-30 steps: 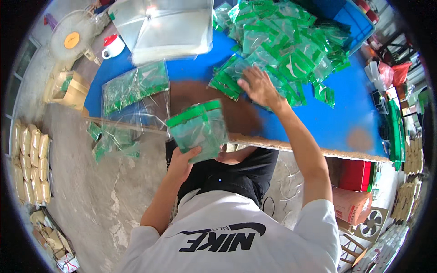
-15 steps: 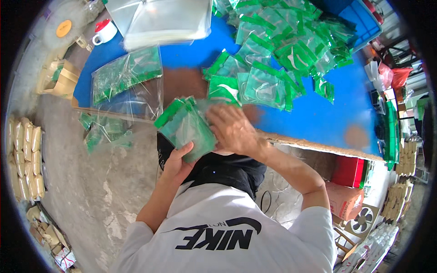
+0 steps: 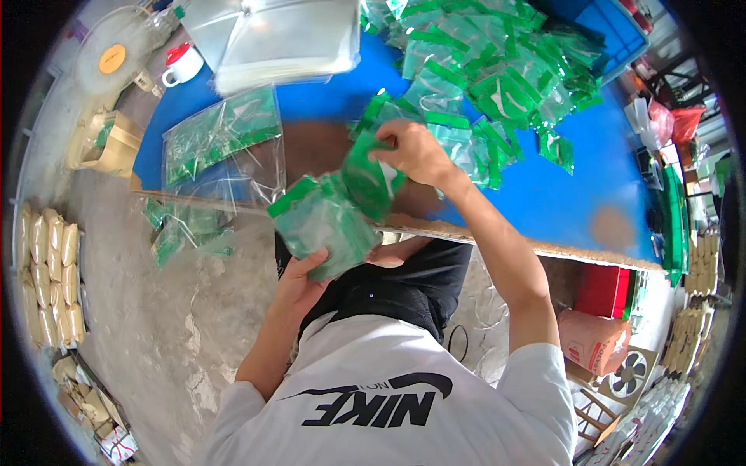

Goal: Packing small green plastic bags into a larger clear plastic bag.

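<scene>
My left hand [image 3: 307, 281] grips the lower edge of a stack of small clear packets [image 3: 320, 230] with green header strips, held in front of my lap near the table edge. My right hand [image 3: 418, 153] pinches the top of a single green packet [image 3: 371, 177], which hangs tilted beside the stack's upper right side. Whether the two touch is hard to tell. Just beyond my right hand, more such packets [image 3: 451, 140] lie on the blue tabletop [image 3: 575, 202], joining a large heap [image 3: 505, 85] farther back.
At the left, a large clear bag [image 3: 225, 147] with green packets rests on the table. Behind it are a pile of clear plastic bags [image 3: 287, 43] and a white mug [image 3: 183, 64] with a red top. A blue crate [image 3: 625, 39] stands far right. Green packets [image 3: 186, 233] hang below the left table edge.
My right hand has moved up and away from the stack and now holds one green packet, which lay on the table before. My left hand still holds the stack.
</scene>
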Available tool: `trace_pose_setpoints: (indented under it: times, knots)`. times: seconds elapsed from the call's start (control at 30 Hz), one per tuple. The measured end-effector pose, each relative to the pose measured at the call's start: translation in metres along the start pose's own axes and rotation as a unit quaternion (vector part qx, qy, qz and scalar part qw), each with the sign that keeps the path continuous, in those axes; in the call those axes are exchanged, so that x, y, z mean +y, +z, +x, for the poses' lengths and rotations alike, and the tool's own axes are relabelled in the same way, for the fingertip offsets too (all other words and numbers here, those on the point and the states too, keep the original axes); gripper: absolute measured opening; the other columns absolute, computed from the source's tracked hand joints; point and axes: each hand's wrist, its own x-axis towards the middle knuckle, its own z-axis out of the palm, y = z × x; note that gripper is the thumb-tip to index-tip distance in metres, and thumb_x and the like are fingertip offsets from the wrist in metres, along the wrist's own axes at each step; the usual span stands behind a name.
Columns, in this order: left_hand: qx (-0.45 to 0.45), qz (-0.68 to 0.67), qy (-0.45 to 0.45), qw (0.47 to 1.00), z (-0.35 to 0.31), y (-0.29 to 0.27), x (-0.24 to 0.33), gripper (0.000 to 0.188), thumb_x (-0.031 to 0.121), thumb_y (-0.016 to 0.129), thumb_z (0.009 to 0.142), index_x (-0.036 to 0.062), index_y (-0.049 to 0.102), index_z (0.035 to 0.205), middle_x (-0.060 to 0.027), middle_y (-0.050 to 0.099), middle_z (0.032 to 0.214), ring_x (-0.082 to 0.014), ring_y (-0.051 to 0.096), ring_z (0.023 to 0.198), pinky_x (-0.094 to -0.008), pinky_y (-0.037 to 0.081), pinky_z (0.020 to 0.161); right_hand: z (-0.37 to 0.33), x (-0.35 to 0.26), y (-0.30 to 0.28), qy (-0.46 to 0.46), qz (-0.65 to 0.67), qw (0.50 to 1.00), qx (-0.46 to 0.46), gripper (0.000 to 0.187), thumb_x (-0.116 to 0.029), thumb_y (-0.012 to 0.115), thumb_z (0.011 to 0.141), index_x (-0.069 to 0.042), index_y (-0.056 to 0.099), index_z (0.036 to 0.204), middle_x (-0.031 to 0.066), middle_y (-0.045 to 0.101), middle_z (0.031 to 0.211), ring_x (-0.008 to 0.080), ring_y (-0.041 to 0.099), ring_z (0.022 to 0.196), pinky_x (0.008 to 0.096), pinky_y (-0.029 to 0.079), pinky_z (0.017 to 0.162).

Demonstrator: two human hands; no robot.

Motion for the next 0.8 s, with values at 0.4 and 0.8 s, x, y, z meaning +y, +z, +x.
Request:
trace_pose_setpoints:
  times: [0.4, 0.8]
  knots:
    - [-0.069, 0.052, -0.008, 0.996, 0.009, 0.013, -0.007, 0.051, 0.018, 0.063, 0.098, 0.0043, 0.042, 0.143, -0.01, 0.055, 0.137, -0.0249, 0.057, 0.125, -0.0421, 0.051, 0.103, -0.104, -0.044, 0.066, -0.326, 0.017, 0.945, -0.011, 0.04, -0.034, 0.077, 0.082, -0.004, 0.064, 0.105, 0.0139, 0.064, 0.114, 0.0331, 0.061, 0.113, 0.0486, 0.046, 0.101]
    - [-0.063, -0.008, -0.052, 0.997, 0.016, 0.031, -0.024, 0.053, 0.01, 0.062, 0.096, 0.0013, 0.041, 0.143, -0.0142, 0.054, 0.139, -0.0302, 0.055, 0.128, -0.0501, 0.048, 0.107, -0.141, -0.024, 0.039, -0.151, -0.103, 0.981, 0.057, 0.043, -0.012, 0.06, 0.088, 0.004, 0.056, 0.127, 0.0197, 0.052, 0.137, 0.0392, 0.05, 0.126, 0.0493, 0.042, 0.102]
